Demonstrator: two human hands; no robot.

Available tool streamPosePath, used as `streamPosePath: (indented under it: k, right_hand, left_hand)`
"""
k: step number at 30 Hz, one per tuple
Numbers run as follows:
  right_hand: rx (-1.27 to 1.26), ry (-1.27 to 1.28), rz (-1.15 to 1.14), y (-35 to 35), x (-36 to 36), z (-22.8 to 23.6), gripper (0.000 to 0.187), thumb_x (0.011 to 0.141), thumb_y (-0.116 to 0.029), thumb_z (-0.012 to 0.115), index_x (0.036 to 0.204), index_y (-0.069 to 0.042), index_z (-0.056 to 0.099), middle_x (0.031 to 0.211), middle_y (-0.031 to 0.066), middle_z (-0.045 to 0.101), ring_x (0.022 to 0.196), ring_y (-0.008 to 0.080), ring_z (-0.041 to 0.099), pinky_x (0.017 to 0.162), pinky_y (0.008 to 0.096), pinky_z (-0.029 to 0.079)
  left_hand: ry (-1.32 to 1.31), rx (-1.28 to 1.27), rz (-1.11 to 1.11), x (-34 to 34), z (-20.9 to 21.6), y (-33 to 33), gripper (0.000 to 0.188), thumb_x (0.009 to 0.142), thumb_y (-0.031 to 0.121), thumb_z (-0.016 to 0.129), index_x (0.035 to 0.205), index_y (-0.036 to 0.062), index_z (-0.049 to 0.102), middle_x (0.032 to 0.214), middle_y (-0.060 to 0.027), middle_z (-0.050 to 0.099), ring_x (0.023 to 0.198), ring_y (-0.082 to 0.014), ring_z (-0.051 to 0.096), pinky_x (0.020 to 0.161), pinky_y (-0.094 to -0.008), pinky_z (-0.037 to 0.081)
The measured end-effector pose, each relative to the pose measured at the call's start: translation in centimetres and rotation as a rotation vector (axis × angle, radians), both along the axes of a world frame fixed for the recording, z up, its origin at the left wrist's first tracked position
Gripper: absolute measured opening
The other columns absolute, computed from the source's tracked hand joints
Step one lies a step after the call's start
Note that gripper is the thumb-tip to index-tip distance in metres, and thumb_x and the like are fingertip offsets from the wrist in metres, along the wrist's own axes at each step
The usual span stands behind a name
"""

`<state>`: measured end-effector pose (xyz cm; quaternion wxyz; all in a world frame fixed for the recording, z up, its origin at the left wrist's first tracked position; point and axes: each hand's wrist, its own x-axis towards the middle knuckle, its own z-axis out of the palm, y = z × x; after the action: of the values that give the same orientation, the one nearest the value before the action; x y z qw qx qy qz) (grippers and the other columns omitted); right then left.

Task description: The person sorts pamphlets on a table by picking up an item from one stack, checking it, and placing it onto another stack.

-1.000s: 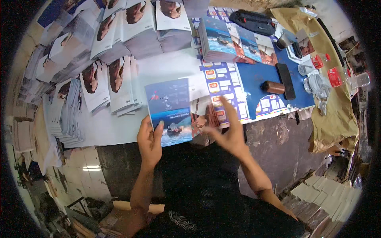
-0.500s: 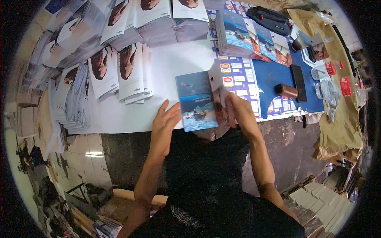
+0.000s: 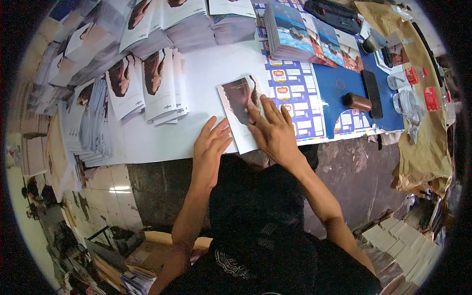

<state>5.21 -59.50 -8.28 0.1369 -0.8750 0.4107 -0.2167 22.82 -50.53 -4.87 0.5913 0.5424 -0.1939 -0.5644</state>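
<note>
A folded leaflet [image 3: 238, 130], white with a picture of long dark hair, lies closed and slightly tilted on the white sheet before me. My right hand [image 3: 278, 135] rests on its right side, fingers stretched out and pressing the paper. Close by its lower left edge, my left hand [image 3: 210, 150] is held open with the fingers apart; whether a fingertip touches the paper I cannot tell. Folded leaflets of the same kind [image 3: 161, 91] lie in small overlapping piles to the left.
Tall leaflet stacks [image 3: 189, 27] line the back left. At the back right stands a stack of blue printed sheets [image 3: 290, 37]. A brown cylinder [image 3: 357, 102], a black bar [image 3: 372, 96], a black pouch [image 3: 334, 15] and plastic bottles [image 3: 407, 103] are farther right.
The sheet, open at its blue picture half a second ago, is now folded over with the hair picture up. My right hand has moved left onto it.
</note>
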Motion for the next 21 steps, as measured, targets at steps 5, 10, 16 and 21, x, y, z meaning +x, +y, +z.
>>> streamPosePath:
  k: [5,10,16,21]
  right_hand:
    - [-0.018,0.036,0.010,0.0,-0.1,-0.1,0.054,0.098,-0.031,0.060,0.149,-0.020,0.048,0.156,0.0202,0.040,0.140,0.0374,0.046,0.115,0.0556,0.032]
    - [-0.048,0.037,0.001,0.1,-0.1,-0.3,0.053,0.097,-0.032,0.061,0.147,-0.018,0.051,0.155,0.0197,0.042,0.139,0.0362,0.046,0.115,0.0539,0.033]
    - [-0.063,0.048,0.002,0.1,0.1,-0.1,0.052,0.097,-0.032,0.062,0.146,-0.018,0.053,0.155,0.0194,0.042,0.139,0.0349,0.047,0.115,0.0534,0.033]
    - [-0.049,0.037,-0.010,0.2,0.0,-0.1,0.049,0.097,-0.032,0.062,0.144,-0.018,0.055,0.154,0.0197,0.043,0.139,0.0356,0.046,0.115,0.0538,0.033]
  left_hand:
    - [-0.035,-0.001,-0.021,0.0,-0.2,0.0,0.060,0.099,0.010,0.051,0.152,-0.0051,0.029,0.149,-0.0274,0.045,0.136,-0.0338,0.049,0.114,-0.0468,0.040]
    - [-0.182,-0.058,0.061,-0.2,-0.7,-0.2,0.044,0.099,0.009,0.056,0.139,-0.0050,0.043,0.139,-0.0239,0.054,0.125,-0.0296,0.057,0.106,-0.0418,0.046]
    - [-0.829,-0.083,-0.013,1.4,-2.3,-0.8,0.014,0.098,0.013,0.065,0.101,-0.0006,0.063,0.087,-0.0106,0.069,0.090,-0.0205,0.065,0.078,-0.0354,0.053]
    - [-1.519,-0.387,-0.207,-0.3,-1.8,-2.6,0.043,0.088,0.015,0.073,0.128,0.0047,0.060,0.130,-0.0136,0.061,0.124,-0.0353,0.054,0.104,-0.0467,0.041]
